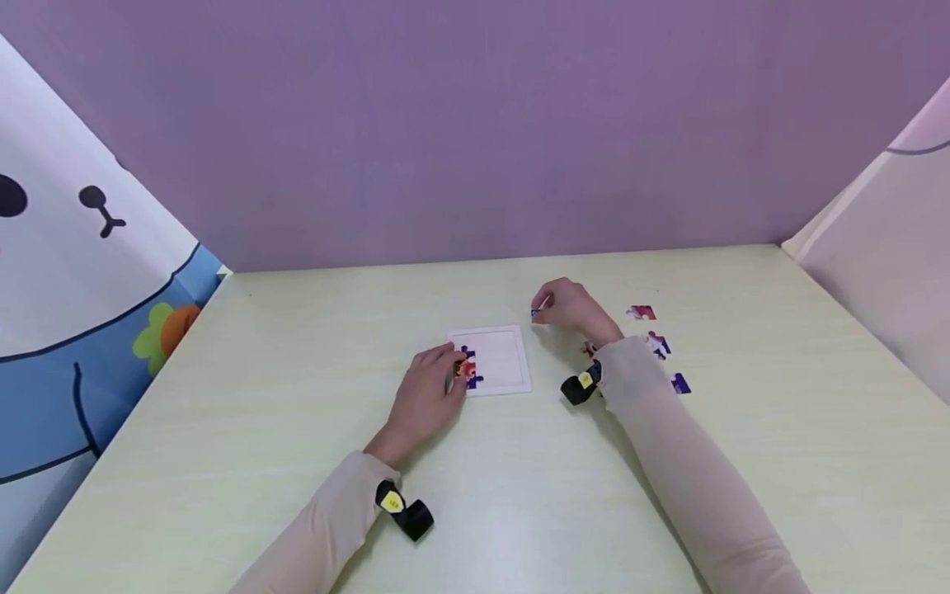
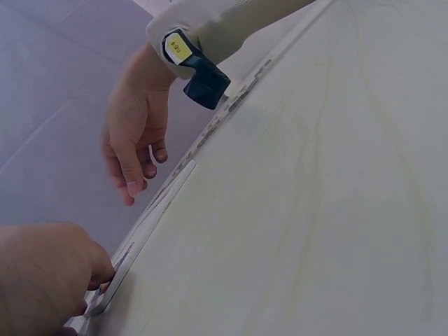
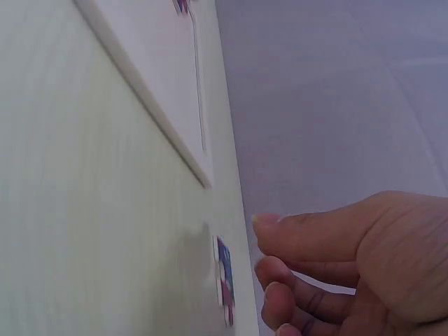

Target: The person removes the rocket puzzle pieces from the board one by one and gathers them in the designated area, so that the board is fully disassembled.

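Note:
My left hand (image 1: 426, 393) grips the left side of a white square puzzle frame (image 1: 505, 391), thumb and fingertips curled at its edge. Colourful joined jigsaw pieces (image 1: 469, 371) lie inside along that side, partly covered by the fingers. Beyond the frame's far right corner, my right hand (image 1: 570, 307) hovers beside a small blue jigsaw piece (image 1: 535, 316). From the right wrist, this piece (image 3: 225, 276) lies on the table, apart from the loosely bent fingertips (image 3: 269, 227), which hold nothing.
Loose jigsaw pieces lie right of the frame: a red one (image 1: 642, 313), a mixed-colour one (image 1: 658, 345) and a purple one (image 1: 680, 384). Another piece (image 1: 589, 349) shows partly under the right wrist. A purple wall (image 1: 482, 132) stands behind the pale table (image 1: 319, 330).

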Tool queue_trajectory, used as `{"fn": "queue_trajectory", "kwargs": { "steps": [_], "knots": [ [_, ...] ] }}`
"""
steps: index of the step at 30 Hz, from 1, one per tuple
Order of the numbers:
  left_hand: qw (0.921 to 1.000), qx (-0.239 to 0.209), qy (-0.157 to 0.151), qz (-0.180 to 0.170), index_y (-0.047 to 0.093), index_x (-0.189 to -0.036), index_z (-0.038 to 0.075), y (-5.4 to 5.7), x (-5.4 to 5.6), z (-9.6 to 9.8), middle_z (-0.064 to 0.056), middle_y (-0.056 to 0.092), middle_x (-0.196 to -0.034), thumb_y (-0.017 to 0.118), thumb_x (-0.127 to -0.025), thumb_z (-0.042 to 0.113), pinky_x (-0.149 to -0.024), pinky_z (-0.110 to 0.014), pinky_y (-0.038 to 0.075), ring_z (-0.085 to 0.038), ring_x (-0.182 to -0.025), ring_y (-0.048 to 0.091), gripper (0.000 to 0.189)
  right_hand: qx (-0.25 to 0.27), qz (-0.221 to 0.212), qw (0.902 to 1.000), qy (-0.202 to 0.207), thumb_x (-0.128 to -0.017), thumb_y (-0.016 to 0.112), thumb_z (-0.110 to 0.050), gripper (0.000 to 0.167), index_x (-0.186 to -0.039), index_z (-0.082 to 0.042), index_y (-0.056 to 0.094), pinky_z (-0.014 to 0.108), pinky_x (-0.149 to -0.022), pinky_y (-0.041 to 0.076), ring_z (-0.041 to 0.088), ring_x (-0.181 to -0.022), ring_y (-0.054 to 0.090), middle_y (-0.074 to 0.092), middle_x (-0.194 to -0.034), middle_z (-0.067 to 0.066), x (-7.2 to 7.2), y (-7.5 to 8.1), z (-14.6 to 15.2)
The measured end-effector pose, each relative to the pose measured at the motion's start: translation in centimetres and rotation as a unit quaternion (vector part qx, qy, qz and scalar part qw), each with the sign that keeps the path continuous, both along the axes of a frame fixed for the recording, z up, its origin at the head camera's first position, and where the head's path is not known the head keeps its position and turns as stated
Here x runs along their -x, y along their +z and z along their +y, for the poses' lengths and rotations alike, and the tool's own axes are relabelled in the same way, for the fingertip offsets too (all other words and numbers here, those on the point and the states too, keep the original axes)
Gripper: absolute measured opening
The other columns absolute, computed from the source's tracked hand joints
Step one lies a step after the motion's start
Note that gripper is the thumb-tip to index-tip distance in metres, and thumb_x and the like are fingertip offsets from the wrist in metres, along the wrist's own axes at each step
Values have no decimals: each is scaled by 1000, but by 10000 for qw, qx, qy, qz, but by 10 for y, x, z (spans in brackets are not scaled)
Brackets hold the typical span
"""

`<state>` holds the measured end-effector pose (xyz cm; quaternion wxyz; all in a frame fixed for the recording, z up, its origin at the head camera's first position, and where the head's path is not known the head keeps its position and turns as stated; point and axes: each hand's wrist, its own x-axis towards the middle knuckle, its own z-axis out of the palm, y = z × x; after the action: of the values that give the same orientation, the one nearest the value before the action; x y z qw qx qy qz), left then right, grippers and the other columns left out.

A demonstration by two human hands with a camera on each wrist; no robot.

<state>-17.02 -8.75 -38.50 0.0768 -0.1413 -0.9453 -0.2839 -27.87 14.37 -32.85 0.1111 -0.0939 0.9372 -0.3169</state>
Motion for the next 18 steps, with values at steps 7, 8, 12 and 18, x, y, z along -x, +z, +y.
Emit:
{"fn": "queue_trajectory", "kwargs": {
  "steps": [7,8,12,18],
  "knots": [
    [10000,-13,7,34,59,-125,2,-2,4,1,-18,50,-140,56,-92,17,-109,-48,35,-36,-131,43,36,-15,-94,9996,264,-87,66,-10,21,-106,-1,64,29,-75,45,22,-88,55,63,-102,13,-6,-4,-19],
    [10000,-7,9,43,59,-125,2,-2,4,1,-18,50,-140,56,-92,17,-109,-48,35,-36,-131,43,36,-6,-127,9995,285,-87,66,-10,21,-106,-1,64,29,-75,46,22,-88,55,63,-102,13,-8,-5,-21],
    [10000,32,16,28,59,-126,3,-3,5,0,-18,50,-140,56,-92,16,-109,-48,35,-36,-131,43,37,86,-108,9985,532,-87,65,-9,19,-105,-1,65,29,-76,47,22,-88,57,64,-102,14,-12,-6,-28],
    [10000,25,11,34,58,-126,3,-3,5,1,-18,49,-141,56,-92,17,-109,-48,35,-35,-130,43,37,79,-229,9939,1079,-88,66,-12,21,-107,-3,66,26,-72,49,20,-87,59,65,-102,11,-20,-7,-43]
  ]
}}
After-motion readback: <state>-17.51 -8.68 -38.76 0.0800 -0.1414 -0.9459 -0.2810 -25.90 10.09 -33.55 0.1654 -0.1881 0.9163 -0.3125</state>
